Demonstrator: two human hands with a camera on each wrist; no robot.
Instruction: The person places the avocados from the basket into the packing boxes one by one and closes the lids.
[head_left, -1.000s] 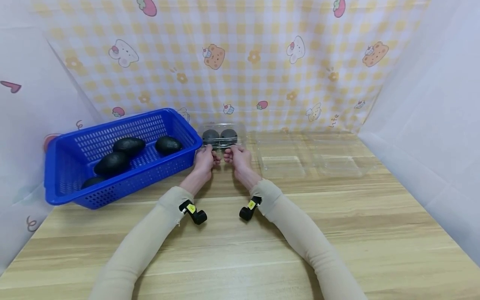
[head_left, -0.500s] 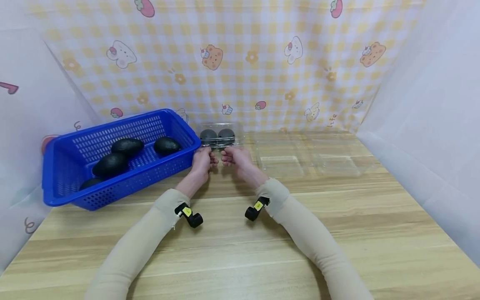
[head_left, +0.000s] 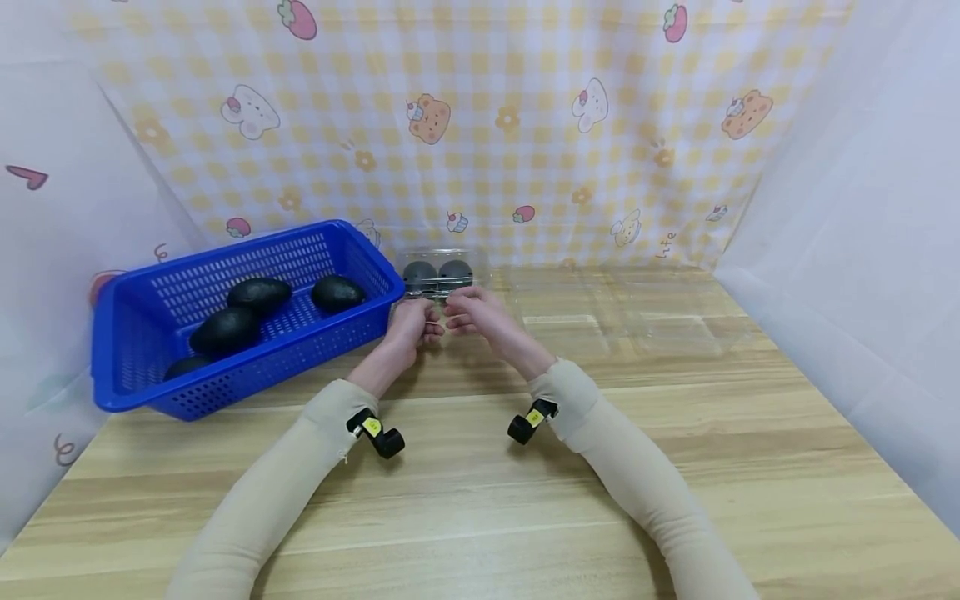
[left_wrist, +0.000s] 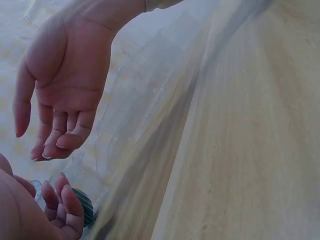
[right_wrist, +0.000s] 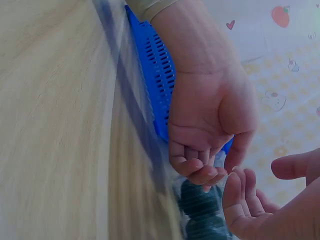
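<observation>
Box of clear plastic [head_left: 444, 252], rectangular, long axis left-right, sits just past left hand [head_left: 409, 323] and right hand [head_left: 483, 315], fingers relaxed, empty.

The head view looks forward and down from above, while both wrist views share the hands [head_left: 407, 323] [head_left: 486, 317] up close.
</observation>
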